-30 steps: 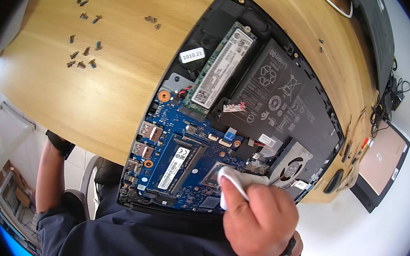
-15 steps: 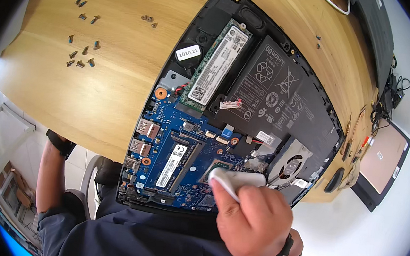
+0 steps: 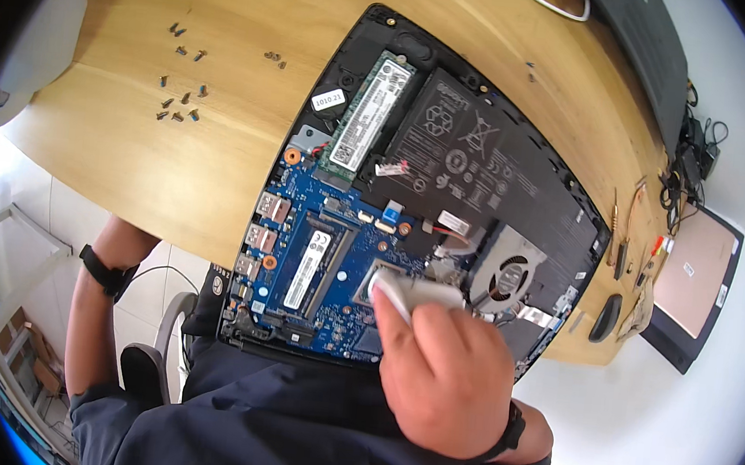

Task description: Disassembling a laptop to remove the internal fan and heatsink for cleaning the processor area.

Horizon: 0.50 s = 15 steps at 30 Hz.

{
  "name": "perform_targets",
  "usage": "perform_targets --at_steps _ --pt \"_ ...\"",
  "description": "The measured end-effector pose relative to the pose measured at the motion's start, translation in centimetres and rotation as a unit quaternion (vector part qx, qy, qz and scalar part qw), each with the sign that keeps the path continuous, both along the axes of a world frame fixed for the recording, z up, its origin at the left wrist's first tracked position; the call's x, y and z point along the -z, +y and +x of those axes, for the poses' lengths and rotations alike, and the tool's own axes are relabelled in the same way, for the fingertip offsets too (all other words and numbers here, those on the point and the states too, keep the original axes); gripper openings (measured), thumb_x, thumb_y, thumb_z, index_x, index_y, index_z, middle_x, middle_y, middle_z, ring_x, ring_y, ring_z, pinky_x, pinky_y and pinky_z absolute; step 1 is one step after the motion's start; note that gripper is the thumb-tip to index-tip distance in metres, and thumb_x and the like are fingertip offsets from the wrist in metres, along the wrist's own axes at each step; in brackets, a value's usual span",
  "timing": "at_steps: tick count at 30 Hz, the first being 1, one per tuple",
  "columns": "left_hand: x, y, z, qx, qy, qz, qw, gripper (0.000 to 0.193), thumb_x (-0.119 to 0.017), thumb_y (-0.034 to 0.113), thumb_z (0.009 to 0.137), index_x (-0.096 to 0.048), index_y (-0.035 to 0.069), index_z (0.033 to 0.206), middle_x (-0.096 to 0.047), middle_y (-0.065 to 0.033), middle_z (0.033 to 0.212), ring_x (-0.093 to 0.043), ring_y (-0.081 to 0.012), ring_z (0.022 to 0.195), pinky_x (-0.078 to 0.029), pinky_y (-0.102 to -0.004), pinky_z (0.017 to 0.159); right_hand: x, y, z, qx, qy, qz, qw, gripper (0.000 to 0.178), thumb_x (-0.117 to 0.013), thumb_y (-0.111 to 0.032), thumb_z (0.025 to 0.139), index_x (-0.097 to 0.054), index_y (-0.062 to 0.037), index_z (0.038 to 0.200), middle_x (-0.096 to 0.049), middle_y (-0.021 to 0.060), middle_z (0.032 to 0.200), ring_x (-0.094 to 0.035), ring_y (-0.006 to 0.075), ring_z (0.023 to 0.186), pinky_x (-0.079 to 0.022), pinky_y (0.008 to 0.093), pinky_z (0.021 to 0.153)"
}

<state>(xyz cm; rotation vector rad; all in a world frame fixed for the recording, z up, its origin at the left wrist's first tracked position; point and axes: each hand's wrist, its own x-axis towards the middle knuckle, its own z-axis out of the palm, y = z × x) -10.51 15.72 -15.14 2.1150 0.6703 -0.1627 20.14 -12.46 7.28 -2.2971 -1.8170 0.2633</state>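
An opened laptop base (image 3: 448, 177) lies across the table in front of me, its insides exposed. My right hand (image 3: 448, 381) pinches a folded white tissue (image 3: 429, 296) and presses it against the processor (image 3: 366, 283) on the blue motherboard (image 3: 339, 314); the tissue covers part of that chip. Beside this spot are the cooling fan (image 3: 515, 279) and a memory module (image 3: 307, 271). Above them sit the black battery (image 3: 469, 143) and a long green drive board (image 3: 370, 113). My left hand (image 3: 129, 241) is at the table's left edge, with its fingers hidden there.
Several small screws (image 3: 180, 101) lie in groups on the wooden table (image 3: 131, 158). Screwdrivers (image 3: 614, 227) and a black brush-like tool (image 3: 605, 317) are at the right edge. Beyond stand a pinkish laptop (image 3: 696, 279), coiled cables (image 3: 689, 158) and a dark monitor-like panel (image 3: 641, 52).
The view has shifted, so the laptop appears lower and further left. My right hand keeps the tissue on the processor, and more of my left hand shows at the table edge.
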Motion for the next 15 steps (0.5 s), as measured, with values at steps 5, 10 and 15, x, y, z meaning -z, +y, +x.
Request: perform_targets --at_steps 5,10,15 --pt "-10.3 -1.0 3.4 -0.031 0.068 0.002 0.997 0.020 -0.076 0.007 0.086 -0.071 -0.001 0.104 -0.074 -0.0170 0.102 -0.069 -0.0353 0.103 -0.053 -0.0417 0.093 -1.6 -1.2 -0.6 -0.044 0.105 0.002 0.993 0.050 -0.073 0.001 0.068 -0.074 -0.0023 0.118 -0.047 0.0044 0.075 -0.052 0.0195 0.059 -0.043 0.0342 0.053" --pt "-19.1 -4.3 4.0 0.015 -0.091 -0.069 0.993 0.020 -0.079 0.013 0.081 -0.069 0.001 0.094 -0.071 -0.0121 0.088 -0.068 -0.0297 0.084 -0.053 -0.0385 0.080 -3.5 -4.0 -0.9 -0.033 0.167 0.096 0.981 0.056 -0.074 -0.001 0.070 -0.071 0.0014 0.125 -0.044 0.0037 0.077 -0.051 0.0200 0.061 -0.041 0.0350 0.050" --pt "-23.7 -10.7 10.2 0.098 -0.305 -0.093 0.943 0.055 -0.091 0.027 0.076 -0.067 -0.003 0.115 -0.072 -0.0151 0.097 -0.071 -0.0318 0.089 -0.054 -0.0408 0.082 -3.4 -4.4 -3.7 -0.098 0.314 0.144 0.933 0.063 -0.072 0.000 0.076 -0.061 0.0002 0.138 -0.049 0.0069 0.086 -0.054 0.0245 0.067 -0.046 0.0366 0.060"
